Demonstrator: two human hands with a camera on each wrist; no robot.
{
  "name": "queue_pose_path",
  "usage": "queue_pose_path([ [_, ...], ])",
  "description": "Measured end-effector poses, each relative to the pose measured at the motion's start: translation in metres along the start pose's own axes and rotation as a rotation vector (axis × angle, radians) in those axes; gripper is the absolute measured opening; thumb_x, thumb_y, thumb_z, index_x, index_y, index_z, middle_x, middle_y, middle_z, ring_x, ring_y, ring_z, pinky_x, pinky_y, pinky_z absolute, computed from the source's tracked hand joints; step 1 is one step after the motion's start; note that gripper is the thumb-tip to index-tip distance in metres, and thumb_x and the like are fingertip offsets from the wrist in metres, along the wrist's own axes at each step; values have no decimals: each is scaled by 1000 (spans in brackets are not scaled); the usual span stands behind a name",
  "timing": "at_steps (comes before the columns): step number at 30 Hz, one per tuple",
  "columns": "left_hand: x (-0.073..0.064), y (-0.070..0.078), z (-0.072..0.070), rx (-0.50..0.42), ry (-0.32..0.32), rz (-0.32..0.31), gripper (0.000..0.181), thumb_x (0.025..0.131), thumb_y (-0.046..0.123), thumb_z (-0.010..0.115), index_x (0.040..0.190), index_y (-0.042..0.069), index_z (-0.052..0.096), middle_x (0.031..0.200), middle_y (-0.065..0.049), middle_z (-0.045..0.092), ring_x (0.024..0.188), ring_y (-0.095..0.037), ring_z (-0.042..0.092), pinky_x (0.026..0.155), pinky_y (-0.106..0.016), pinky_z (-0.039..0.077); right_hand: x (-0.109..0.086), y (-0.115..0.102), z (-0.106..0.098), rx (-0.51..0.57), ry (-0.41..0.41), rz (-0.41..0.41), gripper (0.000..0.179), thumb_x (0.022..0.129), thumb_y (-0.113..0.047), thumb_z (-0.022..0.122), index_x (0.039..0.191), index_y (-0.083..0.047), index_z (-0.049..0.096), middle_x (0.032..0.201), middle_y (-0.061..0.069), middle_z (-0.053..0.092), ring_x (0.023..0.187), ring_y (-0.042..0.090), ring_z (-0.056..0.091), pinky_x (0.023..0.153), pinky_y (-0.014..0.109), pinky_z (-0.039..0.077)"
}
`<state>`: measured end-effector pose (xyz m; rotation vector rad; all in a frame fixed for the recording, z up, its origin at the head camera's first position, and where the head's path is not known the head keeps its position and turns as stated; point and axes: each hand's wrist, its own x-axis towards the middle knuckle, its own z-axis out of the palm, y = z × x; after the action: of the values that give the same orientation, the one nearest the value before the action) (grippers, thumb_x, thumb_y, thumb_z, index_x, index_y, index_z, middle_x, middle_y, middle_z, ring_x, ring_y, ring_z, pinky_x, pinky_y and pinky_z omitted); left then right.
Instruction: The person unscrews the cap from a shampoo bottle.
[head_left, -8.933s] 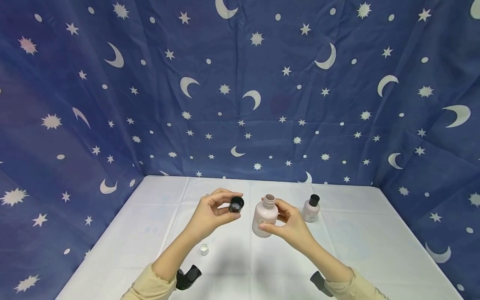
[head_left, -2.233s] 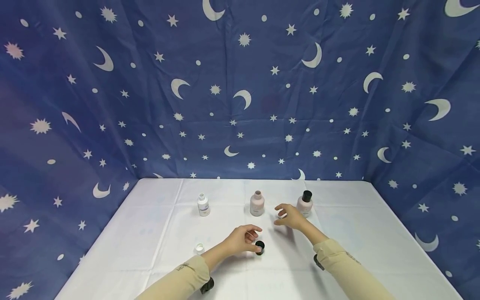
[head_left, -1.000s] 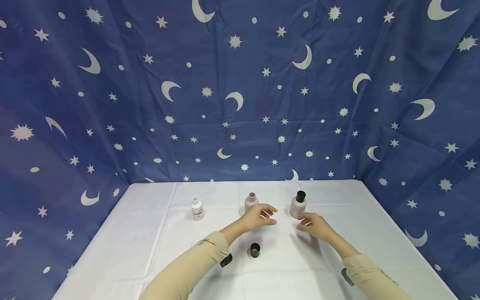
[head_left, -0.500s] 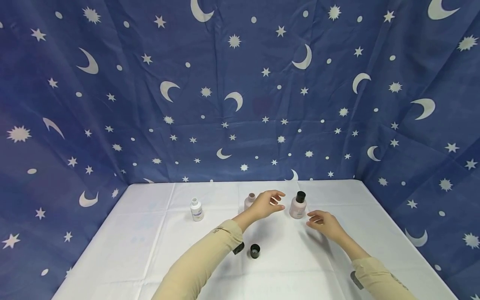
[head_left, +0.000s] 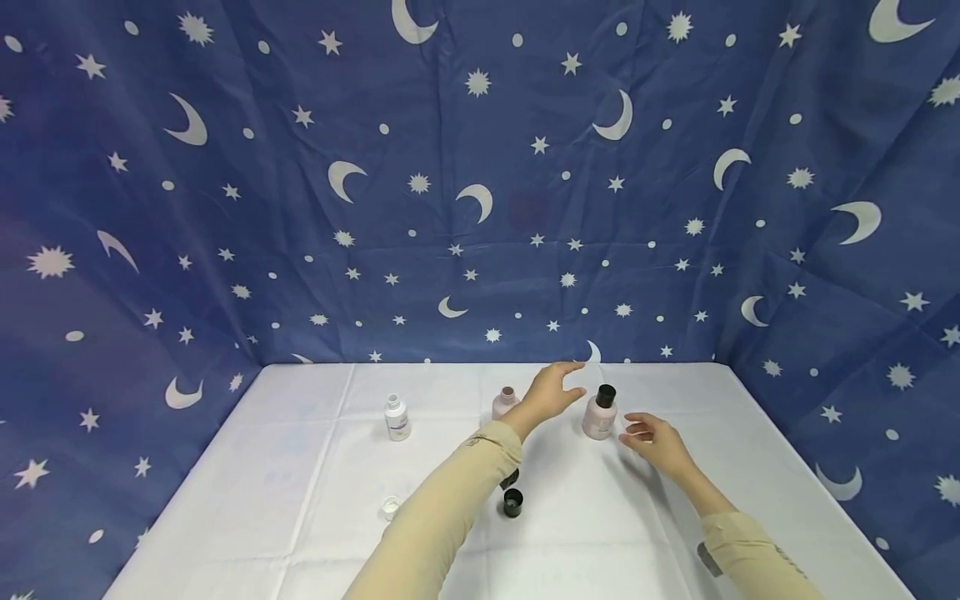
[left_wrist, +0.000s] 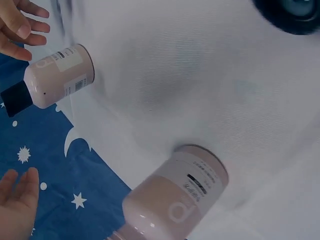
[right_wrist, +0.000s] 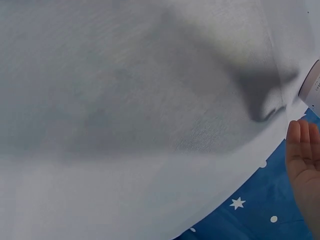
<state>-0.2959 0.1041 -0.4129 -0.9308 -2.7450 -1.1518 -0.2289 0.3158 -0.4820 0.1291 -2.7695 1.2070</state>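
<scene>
A pink bottle with a black cap (head_left: 599, 420) stands at the back right of the table, between my two hands. My left hand (head_left: 551, 392) is raised on its left side, fingers spread from the thumb, holding nothing. On its right, my right hand (head_left: 660, 444) hovers with loosely bent fingers, also apart from the bottle. In the left wrist view, the capped bottle (left_wrist: 61, 76) lies between the right hand (left_wrist: 21, 27) and the left hand (left_wrist: 19, 206). An uncapped pink bottle (head_left: 505, 403) stands behind my left forearm, partly hidden. The right wrist view catches only the capped bottle's base (right_wrist: 312, 89).
A white uncapped bottle (head_left: 397, 420) stands at the back left. A small white cap (head_left: 391, 507) lies beside my left sleeve, and a loose black cap (head_left: 513, 502) lies near the middle. The white-covered table (head_left: 300, 467) ends at a blue star-and-moon curtain (head_left: 480, 167).
Earlier, my left hand held the black cap and my right hand the uncapped pink bottle; both now stand on the table. My left hand then moved right and farther back, toward the capped bottle.
</scene>
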Motion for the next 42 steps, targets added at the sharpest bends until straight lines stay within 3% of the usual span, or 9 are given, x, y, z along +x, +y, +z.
queue_pose_path([
  [5, 10, 8, 12, 71, 65, 34, 29, 92, 13, 60, 121, 10, 63, 124, -7, 62, 117, -20, 58, 99, -27, 47, 6, -1, 4, 46, 35, 39, 49, 87, -9, 67, 126, 13, 47, 113, 35, 58, 100, 45, 61, 77, 40, 58],
  [8, 12, 10, 19, 78, 82, 30, 29, 93, 11, 57, 122, 12, 63, 128, -7, 60, 121, -21, 55, 102, -28, 45, 10, -2, 8, 59, 44, 33, 54, 85, -8, 68, 128, 13, 44, 116, 37, 55, 104, 48, 58, 86, 46, 54],
  [13, 13, 11, 30, 186, 7, 87, 35, 95, 13, 54, 130, 8, 57, 140, -8, 50, 129, -20, 48, 108, -27, 40, 16, -4, 16, 68, 12, 33, 59, 85, -7, 68, 130, 16, 39, 124, 40, 48, 113, 52, 52, 96, 51, 48],
  [16, 13, 10, 34, 228, -21, 122, 33, 95, 12, 55, 127, 5, 59, 136, -7, 55, 126, -19, 52, 106, -23, 41, 21, -6, 20, 79, 14, 47, 59, 85, -7, 67, 130, 17, 38, 125, 40, 48, 113, 51, 53, 96, 49, 48],
  [23, 6, 6, 44, 134, -44, 86, 35, 89, 4, 58, 123, 2, 61, 131, -9, 59, 115, -18, 60, 94, -16, 48, 23, -9, 30, 77, 34, 121, 58, 86, -11, 66, 129, 18, 40, 118, 38, 54, 106, 46, 59, 86, 41, 55],
  [26, 4, 5, 45, 99, -35, 71, 36, 88, 3, 58, 124, 3, 61, 131, -9, 58, 113, -18, 61, 90, -14, 49, 24, -7, 32, 64, 45, 125, 56, 86, -10, 67, 128, 17, 42, 116, 38, 56, 104, 45, 60, 84, 41, 56],
  [29, 3, 5, 43, 138, -52, 60, 38, 89, 4, 58, 127, 5, 59, 134, -6, 56, 115, -19, 60, 90, -14, 49, 26, -7, 35, 59, 43, 114, 58, 84, -11, 69, 127, 17, 42, 115, 38, 56, 103, 45, 60, 84, 42, 56],
  [35, 4, 8, 38, 212, -105, 74, 39, 90, 9, 60, 128, 7, 57, 136, -4, 54, 122, -20, 54, 101, -20, 44, 27, -10, 38, 54, 70, 129, 56, 85, -11, 69, 125, 16, 42, 117, 39, 54, 105, 47, 59, 85, 43, 55],
  [42, 5, 10, 33, 237, -111, 65, 35, 91, 13, 61, 125, 9, 60, 132, -3, 57, 121, -21, 56, 101, -22, 44, 27, -15, 38, 58, 125, 100, 50, 81, -6, 72, 118, 16, 47, 109, 37, 60, 97, 42, 63, 74, 32, 58],
])
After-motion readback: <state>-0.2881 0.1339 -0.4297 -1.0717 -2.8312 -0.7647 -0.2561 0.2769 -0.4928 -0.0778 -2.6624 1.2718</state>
